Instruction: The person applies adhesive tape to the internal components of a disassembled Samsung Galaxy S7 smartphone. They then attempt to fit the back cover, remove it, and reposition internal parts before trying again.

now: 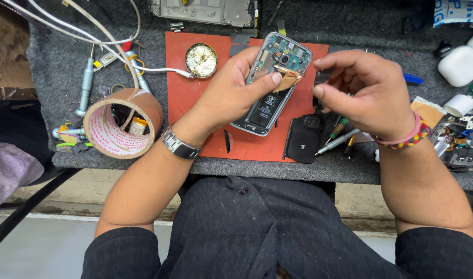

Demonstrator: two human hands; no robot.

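Tape roll (123,123) with small parts inside, left of hand (231,95).

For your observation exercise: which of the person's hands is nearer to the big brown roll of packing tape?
Left. The left hand, holding the opened phone, is just right of the big brown roll of packing tape; the right hand lies farther right, beyond the phone.

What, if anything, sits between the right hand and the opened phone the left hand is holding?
Nothing visible does. The left hand holds the opened phone tilted above the red mat. The right hand pinches a small dark part just beside the phone's right edge, with only an open gap between them.
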